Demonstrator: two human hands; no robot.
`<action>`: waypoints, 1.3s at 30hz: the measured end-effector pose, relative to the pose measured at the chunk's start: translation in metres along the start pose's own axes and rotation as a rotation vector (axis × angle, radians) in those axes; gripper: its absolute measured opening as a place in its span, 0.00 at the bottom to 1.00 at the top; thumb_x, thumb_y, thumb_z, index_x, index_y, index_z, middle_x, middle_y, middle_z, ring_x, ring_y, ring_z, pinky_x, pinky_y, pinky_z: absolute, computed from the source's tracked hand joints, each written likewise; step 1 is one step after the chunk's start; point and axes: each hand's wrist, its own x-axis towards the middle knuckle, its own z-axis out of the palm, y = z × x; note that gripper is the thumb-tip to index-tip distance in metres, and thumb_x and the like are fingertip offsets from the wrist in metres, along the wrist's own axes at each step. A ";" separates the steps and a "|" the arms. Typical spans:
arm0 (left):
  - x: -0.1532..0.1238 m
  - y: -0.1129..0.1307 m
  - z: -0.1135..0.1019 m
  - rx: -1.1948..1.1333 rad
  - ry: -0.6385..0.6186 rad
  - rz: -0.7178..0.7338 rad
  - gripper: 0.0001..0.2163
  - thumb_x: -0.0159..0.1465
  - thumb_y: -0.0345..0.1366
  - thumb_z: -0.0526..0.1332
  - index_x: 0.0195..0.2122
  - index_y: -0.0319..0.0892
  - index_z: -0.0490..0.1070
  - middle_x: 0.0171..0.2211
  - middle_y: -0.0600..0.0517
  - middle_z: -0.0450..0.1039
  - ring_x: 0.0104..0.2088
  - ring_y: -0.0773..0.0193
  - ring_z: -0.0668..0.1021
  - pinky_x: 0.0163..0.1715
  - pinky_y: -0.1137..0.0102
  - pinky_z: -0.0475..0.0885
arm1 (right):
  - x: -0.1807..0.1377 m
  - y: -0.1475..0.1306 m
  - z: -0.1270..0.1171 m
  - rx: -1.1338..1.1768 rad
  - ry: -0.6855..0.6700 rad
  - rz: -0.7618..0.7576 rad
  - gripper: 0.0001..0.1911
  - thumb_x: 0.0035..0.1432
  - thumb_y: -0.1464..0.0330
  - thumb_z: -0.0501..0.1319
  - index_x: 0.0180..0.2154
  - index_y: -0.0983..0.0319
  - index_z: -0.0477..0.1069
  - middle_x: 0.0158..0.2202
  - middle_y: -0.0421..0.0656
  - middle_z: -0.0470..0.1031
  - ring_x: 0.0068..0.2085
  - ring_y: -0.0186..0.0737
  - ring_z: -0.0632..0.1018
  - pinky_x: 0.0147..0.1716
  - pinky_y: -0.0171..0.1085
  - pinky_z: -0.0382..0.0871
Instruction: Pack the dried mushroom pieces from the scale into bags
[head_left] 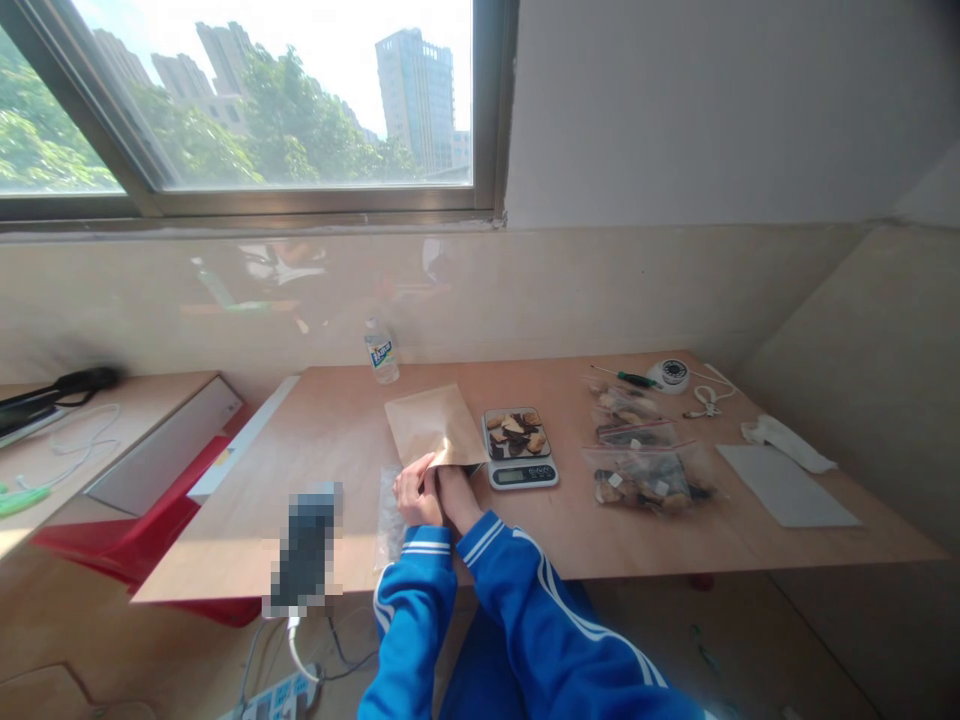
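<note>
Nearest, below both wrists, blue striped sleeves (pixel 480 590) lead up to the hands; left hand (pixel 415 495) curls closed on the near edge of a brown paper bag (pixel 433 425); right hand (pixel 450 485) is tucked into its mouth, grip hidden; just right sits a scale (pixel 519 448) heaped with dried pieces; beyond, a water bottle (pixel 382 352).

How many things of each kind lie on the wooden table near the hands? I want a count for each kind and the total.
Brown paper bag, held by left hand and right hand: 1
Kitchen scale with dried slices on it: 1
Clear zip bags of dried pieces: 3
Water bottle: 1
Screwdriver: 1
Total: 7
</note>
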 end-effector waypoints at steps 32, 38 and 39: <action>0.005 0.002 0.003 -0.031 0.052 0.068 0.10 0.64 0.39 0.56 0.37 0.42 0.75 0.36 0.48 0.79 0.38 0.60 0.78 0.42 0.64 0.68 | -0.044 0.104 -0.137 0.136 0.879 0.425 0.19 0.48 0.55 0.63 0.34 0.64 0.68 0.27 0.44 0.74 0.27 0.37 0.72 0.30 0.37 0.68; 0.005 0.001 0.005 -0.032 0.077 0.084 0.10 0.63 0.39 0.57 0.37 0.42 0.76 0.35 0.48 0.78 0.36 0.59 0.78 0.40 0.63 0.69 | -0.037 0.119 -0.141 -0.109 0.691 0.439 0.20 0.51 0.51 0.59 0.29 0.62 0.74 0.29 0.45 0.75 0.30 0.40 0.72 0.32 0.38 0.66; 0.005 0.000 0.005 -0.031 0.078 0.087 0.10 0.63 0.39 0.57 0.37 0.42 0.76 0.35 0.49 0.78 0.36 0.59 0.78 0.40 0.64 0.68 | -0.038 0.120 -0.140 -0.149 0.690 0.406 0.21 0.52 0.50 0.57 0.30 0.61 0.76 0.30 0.46 0.75 0.31 0.40 0.72 0.33 0.38 0.65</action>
